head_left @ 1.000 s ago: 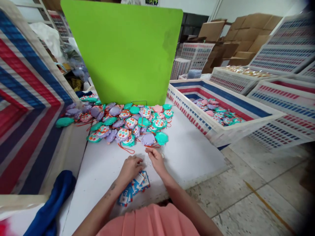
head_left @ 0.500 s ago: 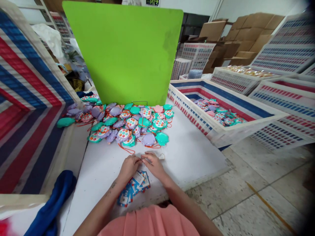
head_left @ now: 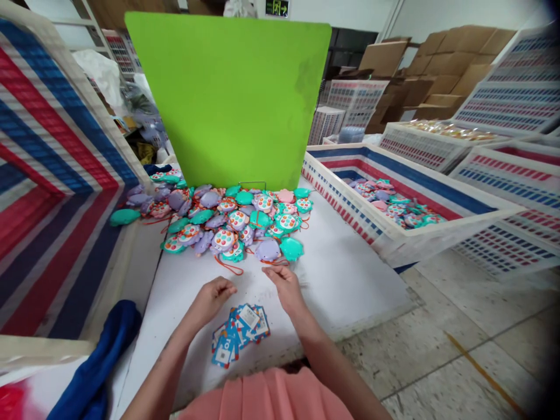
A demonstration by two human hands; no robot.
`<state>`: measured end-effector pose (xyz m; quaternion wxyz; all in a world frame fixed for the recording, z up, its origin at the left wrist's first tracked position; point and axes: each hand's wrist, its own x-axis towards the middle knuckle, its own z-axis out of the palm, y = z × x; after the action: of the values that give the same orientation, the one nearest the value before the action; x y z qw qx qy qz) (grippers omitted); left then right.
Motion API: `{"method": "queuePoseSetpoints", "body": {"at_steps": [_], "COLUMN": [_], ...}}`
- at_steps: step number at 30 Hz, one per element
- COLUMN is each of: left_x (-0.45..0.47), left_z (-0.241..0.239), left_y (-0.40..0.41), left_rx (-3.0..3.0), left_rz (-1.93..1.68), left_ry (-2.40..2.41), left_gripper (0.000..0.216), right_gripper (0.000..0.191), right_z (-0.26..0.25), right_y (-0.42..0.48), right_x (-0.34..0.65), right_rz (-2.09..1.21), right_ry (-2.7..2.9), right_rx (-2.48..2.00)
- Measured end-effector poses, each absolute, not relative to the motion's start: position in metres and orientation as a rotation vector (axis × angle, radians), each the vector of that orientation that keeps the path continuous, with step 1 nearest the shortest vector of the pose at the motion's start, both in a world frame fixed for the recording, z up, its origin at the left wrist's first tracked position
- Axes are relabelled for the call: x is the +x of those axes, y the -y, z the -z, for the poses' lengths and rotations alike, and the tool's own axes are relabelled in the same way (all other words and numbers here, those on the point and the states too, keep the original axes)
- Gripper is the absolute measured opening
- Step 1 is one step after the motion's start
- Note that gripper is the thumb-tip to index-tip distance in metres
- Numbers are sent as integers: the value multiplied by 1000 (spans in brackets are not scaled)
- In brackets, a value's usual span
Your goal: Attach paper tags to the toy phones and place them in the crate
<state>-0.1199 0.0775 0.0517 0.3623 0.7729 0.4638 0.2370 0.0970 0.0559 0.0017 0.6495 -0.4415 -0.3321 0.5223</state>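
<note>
My left hand (head_left: 213, 298) hovers over the white table, left of a small pile of blue printed cards (head_left: 238, 332). Its thumb and fingers are pinched together; whatever they hold, if anything, is too small to see. To the right, my right hand (head_left: 285, 287) is also closed in a pinch, just below a purple toy (head_left: 268, 251) and its red cord loop (head_left: 280, 262). I cannot make out what lies between those fingertips, nor whether they touch the cord. A heap of teal, purple and pink animal-shaped toys with coloured dots (head_left: 238, 220) spreads beyond both hands.
An upright green board (head_left: 231, 99) stands behind the heap. On the left is a tilted striped crate (head_left: 83, 227) with blue cloth (head_left: 102, 356) by it. At right, a white crate (head_left: 406, 233) holds more toys. Cardboard boxes (head_left: 455, 52) are stacked farther back.
My hands were together above the cards and have moved apart, the left one to the left and the right one slightly rightward. A thin pale loop beside the right hand no longer shows.
</note>
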Motion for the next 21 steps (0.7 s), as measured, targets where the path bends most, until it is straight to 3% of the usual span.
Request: {"method": "queuePoseSetpoints", "body": {"at_steps": [3,7,10,16,21], "left_x": [-108,-94,-92,-101,-100], "left_z": [-51,-43,-37,-37,-45], "left_y": [-65,-58,-59,-63,-66], "left_rx": [2040,2239,2273,2048,1432], "left_rz": [-423,-210,-140,-325,-703], "left_ry": [-1050,-1000,-1034,-1169,-1136], "left_gripper": [18,47,36,8,27], "right_gripper": [18,18,20,25,14], "right_z": [-20,-35,-35,-30,-41], "right_y": [-56,-52,-49,-43,-35], "right_x": [98,100,100,100,94], "right_rz": [-1376,-1386,-1355,-1327,-1177], "right_ry": [517,513,582,779,1158], "right_rx": [-767,-720,-778,-1005,-1205]}}
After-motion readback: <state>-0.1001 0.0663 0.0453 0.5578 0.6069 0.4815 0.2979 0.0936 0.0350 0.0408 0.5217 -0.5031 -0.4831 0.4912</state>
